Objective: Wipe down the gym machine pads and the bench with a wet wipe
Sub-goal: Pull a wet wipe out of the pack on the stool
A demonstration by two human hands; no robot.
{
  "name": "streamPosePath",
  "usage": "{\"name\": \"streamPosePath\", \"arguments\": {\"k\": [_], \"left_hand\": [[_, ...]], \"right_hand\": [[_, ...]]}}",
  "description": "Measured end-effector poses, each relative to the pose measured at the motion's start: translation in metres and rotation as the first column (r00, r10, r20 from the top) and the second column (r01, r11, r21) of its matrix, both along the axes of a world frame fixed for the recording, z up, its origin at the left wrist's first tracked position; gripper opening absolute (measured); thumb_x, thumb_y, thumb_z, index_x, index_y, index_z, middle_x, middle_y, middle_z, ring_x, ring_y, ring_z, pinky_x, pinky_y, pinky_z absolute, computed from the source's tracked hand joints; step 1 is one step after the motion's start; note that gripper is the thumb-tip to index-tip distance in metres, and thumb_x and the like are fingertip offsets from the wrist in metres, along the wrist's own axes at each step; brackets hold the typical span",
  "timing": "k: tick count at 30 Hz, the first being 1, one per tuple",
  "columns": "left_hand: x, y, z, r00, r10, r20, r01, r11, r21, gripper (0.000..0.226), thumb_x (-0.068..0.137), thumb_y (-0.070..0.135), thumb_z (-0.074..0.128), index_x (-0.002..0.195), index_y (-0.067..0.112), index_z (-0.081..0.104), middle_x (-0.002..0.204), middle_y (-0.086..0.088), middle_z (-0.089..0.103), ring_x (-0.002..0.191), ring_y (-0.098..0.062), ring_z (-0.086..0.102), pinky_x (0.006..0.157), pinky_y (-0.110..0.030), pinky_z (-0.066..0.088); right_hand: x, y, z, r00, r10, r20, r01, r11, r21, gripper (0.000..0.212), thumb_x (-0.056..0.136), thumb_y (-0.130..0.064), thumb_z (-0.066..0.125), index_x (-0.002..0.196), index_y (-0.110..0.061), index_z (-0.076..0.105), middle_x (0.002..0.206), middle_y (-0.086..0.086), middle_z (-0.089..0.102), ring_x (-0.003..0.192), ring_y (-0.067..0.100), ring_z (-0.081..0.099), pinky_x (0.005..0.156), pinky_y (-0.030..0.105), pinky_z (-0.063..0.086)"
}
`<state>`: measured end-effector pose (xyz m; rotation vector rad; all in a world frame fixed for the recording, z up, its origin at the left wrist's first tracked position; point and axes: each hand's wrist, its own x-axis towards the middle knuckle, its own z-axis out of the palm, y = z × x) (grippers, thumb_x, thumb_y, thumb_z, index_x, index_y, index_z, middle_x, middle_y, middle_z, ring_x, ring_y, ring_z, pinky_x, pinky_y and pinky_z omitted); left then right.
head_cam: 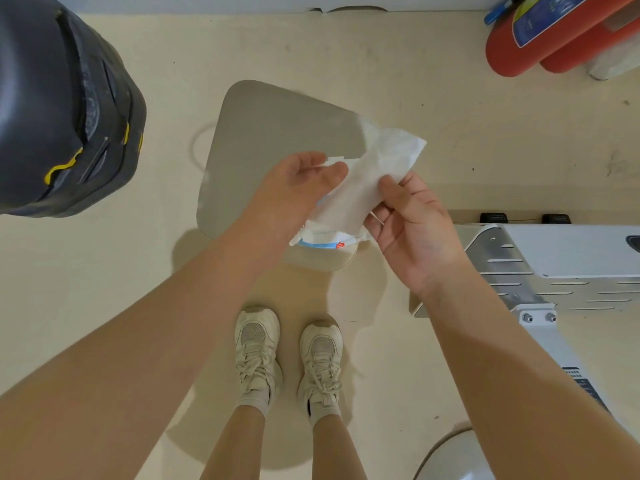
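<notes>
As both hands (360,209) pinch it, wet wipe (377,171) spread between them

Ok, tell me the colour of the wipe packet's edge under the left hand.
Blue and white, with a small red mark, on the wipe packet; the head view shows it, though the left hand partly covers the packet.

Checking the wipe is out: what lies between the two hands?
The white wet wipe spans between left hand and right hand, above its pack, in the head view.
</notes>
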<state>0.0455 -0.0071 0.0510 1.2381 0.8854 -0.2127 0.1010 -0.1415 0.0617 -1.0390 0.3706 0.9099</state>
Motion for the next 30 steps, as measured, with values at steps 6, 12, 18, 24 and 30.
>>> {"name": "streamPosePath", "arguments": {"k": [6,12,18,24,30], "left_hand": [[0.005,0.001,0.006,0.999,0.040,-0.024,-0.047,0.908,-0.416,0.010,0.087,0.015,0.057,0.092,0.010,0.065,0.083,0.000,0.072,0.076,-0.011,0.068,0.077,-0.024,0.056],[0.002,0.002,0.002,0.989,0.142,0.046,-0.109,0.899,-0.423,0.015,0.089,0.010,0.054,0.100,0.010,0.063,0.095,-0.003,0.071,0.085,-0.013,0.069,0.079,-0.027,0.057],[0.000,-0.003,-0.001,0.988,0.137,0.064,-0.105,0.926,-0.362,0.017,0.089,0.011,0.054,0.104,0.012,0.063,0.100,-0.005,0.070,0.090,-0.017,0.068,0.080,-0.030,0.056],[0.000,-0.006,-0.005,0.992,0.100,0.081,-0.070,0.945,-0.318,0.017,0.088,0.014,0.056,0.103,0.012,0.065,0.100,-0.006,0.071,0.090,-0.018,0.068,0.077,-0.030,0.056],[-0.004,-0.002,-0.008,0.992,0.082,0.100,-0.048,0.950,-0.307,0.013,0.088,0.012,0.056,0.096,0.015,0.066,0.088,0.002,0.073,0.085,-0.013,0.069,0.072,-0.025,0.056]], "right_hand": [[0.008,-0.009,-0.007,0.996,0.088,-0.016,-0.087,0.996,0.015,0.022,0.077,-0.015,0.056,0.097,-0.007,0.059,0.092,0.007,0.071,0.082,0.017,0.068,0.077,0.030,0.057],[0.010,-0.006,-0.005,0.989,0.146,0.020,-0.140,0.973,-0.181,0.011,0.076,-0.016,0.061,0.086,-0.010,0.061,0.084,0.005,0.070,0.077,0.018,0.067,0.068,0.030,0.056],[0.000,0.005,-0.006,0.833,0.334,0.441,0.075,0.721,-0.689,0.026,0.082,-0.008,0.065,0.089,-0.028,0.051,0.090,-0.005,0.055,0.074,-0.002,0.052,0.067,0.008,0.043],[-0.012,0.015,-0.002,0.780,0.374,0.501,0.120,0.697,-0.707,0.008,0.084,-0.014,0.064,0.084,-0.021,0.062,0.076,-0.012,0.061,0.064,-0.010,0.054,0.067,0.005,0.043],[-0.006,0.012,-0.005,0.839,0.292,0.458,0.122,0.720,-0.683,0.027,0.086,-0.007,0.058,0.067,-0.025,0.058,0.066,-0.007,0.058,0.064,0.010,0.051,0.067,0.024,0.044]]}}
